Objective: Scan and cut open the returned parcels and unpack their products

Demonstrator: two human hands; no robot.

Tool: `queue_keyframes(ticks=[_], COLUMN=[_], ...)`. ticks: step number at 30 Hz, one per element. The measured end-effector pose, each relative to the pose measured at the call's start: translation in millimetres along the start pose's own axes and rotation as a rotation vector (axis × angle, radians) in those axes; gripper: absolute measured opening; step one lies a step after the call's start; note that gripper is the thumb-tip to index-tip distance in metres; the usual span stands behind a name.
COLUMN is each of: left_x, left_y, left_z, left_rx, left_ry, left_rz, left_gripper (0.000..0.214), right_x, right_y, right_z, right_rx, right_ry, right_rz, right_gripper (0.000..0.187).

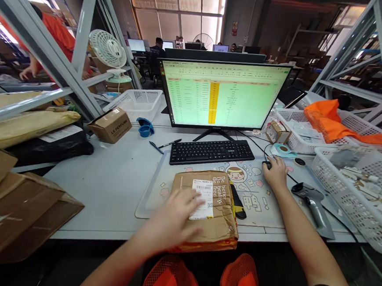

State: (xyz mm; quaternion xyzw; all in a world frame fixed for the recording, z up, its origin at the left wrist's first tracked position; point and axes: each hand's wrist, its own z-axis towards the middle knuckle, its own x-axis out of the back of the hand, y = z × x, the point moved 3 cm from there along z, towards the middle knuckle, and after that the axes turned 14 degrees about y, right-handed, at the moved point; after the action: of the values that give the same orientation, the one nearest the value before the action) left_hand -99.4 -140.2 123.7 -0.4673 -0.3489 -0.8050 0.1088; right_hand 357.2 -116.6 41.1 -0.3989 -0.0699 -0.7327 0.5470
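Warehouse workspace with a bright paned window (175, 23) at the back; in front, white desk (102, 175) with a printed desk mat (155, 202). At the desk's near edge, partly on the mat: brown cardboard parcel (219, 231), lying flat, shipping label (205, 212) face up, "Be better, Be healthy, Be free" printed beside it. Left hand (175, 214): motion-blurred, over the parcel's left part, fingers extended, grasping nothing; cannot tell whether touching the cardboard. Right hand (276, 174): curled over the computer mouse (266, 165), grasping it, right of the black keyboard (212, 152). Behind the keyboard: monitor (188, 90) with spreadsheet, one column yellow. At the parcel's right side, partly hidden: black-and-yellow tool (239, 207). Right of the right forearm: barcode scanner (319, 212), near a white perforated basket (345, 203). Far left: "LE PERFUME" carton (111, 125).
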Motion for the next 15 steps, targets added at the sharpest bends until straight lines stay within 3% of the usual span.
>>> queue_keyframes(ticks=[2, 4, 7, 12, 15], left_x=[-29.2, -56.9, -87.5, -104.7, -98.4], left_y=[18, 18, 3, -15, -27], left_z=[-43, -78, -113, -143, -150], left_rx=[-0.073, -0.046, -0.043, -0.027, 0.039], left_ry=[-0.019, 0.103, 0.299, 0.515, 0.569], left_rz=[0.080, 0.204, 0.333, 0.429, 0.378], left_gripper=[0.077, 0.086, 0.092, 0.089, 0.088], right_x=[7, 12, 17, 37, 55], right_y=[-16, -36, -69, -109, -119], right_z=[-1, -7, -29, -81, -101], right_rx=[0.058, 0.114, 0.178, 0.275, 0.307], right_ry=[-0.005, -0.100, -0.342, -0.709, -0.745], right_rz=[0.073, 0.120, 0.157, 0.042, 0.021], right_gripper=[0.049, 0.047, 0.044, 0.053, 0.058])
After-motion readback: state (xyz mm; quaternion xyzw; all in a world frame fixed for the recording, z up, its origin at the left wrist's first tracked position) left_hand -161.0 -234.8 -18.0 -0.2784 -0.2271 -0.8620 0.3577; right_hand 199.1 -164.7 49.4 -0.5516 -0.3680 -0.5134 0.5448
